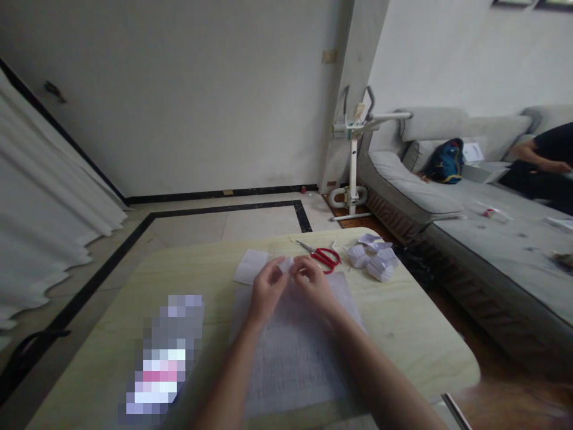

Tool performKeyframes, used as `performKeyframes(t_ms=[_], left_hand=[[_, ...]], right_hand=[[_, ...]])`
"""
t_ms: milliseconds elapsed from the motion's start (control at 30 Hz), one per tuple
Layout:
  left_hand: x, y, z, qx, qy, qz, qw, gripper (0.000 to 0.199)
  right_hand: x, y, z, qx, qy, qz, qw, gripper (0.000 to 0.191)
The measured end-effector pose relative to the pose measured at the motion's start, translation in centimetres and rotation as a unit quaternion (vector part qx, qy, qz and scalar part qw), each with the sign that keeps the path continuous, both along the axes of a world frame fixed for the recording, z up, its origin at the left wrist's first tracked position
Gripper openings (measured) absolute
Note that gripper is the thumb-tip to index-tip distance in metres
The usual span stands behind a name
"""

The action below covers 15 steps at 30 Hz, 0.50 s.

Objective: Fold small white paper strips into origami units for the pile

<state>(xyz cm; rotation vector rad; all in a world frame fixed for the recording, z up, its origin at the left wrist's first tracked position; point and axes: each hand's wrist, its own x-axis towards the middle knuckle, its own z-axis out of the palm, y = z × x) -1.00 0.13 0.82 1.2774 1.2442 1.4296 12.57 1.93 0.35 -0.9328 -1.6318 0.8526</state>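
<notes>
My left hand (270,288) and my right hand (311,282) meet above the far part of the table, fingers pinched on a small piece of white paper (285,264). Beneath my forearms lies a large sheet of paper (295,364) with faint writing or lines, too blurred to read. A blank white paper piece (250,267) rests just left of my left hand. Beyond my right hand are scissors (326,257) with red handles, their blades pointing away to the left. Several folded, crumpled-looking paper pieces (373,257) sit in a cluster to the right of the scissors.
The pale wooden table (412,334) has rounded corners. A pixelated, blurred-out object (163,352) lies on its left side. Right of the table stands a grey sofa (483,257) with a backpack (447,161) and a seated person (546,161). White exercise equipment (353,161) stands by the wall.
</notes>
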Motion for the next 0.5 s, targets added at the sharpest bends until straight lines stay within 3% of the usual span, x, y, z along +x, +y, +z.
performKeyframes(t_ms=[333, 500], left_hand=[[0.05, 0.05, -0.79, 0.024, 0.070, 0.015, 0.997, 0.036], [0.05, 0.03, -0.50, 0.010, 0.053, 0.021, 0.998, 0.038]], right_hand=[[-0.33, -0.29, -0.13, -0.012, 0.007, 0.008, 1.000, 0.011], [-0.35, -0.26, -0.27, -0.066, 0.044, 0.006, 0.997, 0.034]])
